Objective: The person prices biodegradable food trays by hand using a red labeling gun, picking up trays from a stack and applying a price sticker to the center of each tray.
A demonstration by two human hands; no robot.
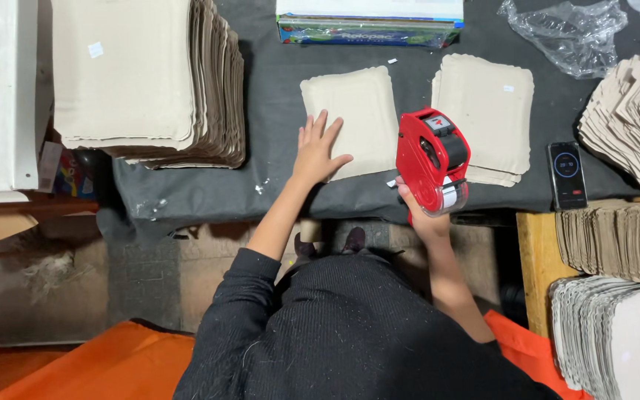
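Overhead view of a person at a work table covered with a dark cloth [275, 111]. The left hand [318, 152] lies flat, fingers spread, on the lower left corner of a single beige paper envelope [357, 118] that rests on the cloth directly in front of the person. The right hand [420, 215] is wrapped around the handle of a red label gun [432, 159], held upright just right of that envelope and in front of the near edge of a short stack of like envelopes [487, 107]; the gun's roller end points down toward the table edge. The two hands are apart, one on each side of the single envelope. At upper left stands a tall stack of larger beige sheets [135, 74]. A flat printed box [368, 22] lies along the far edge, with crumpled clear plastic film [564, 33] to its right. A dark phone [567, 174] lies face up right of the short stack, and fanned piles of envelopes [631, 118] fill the right margin.
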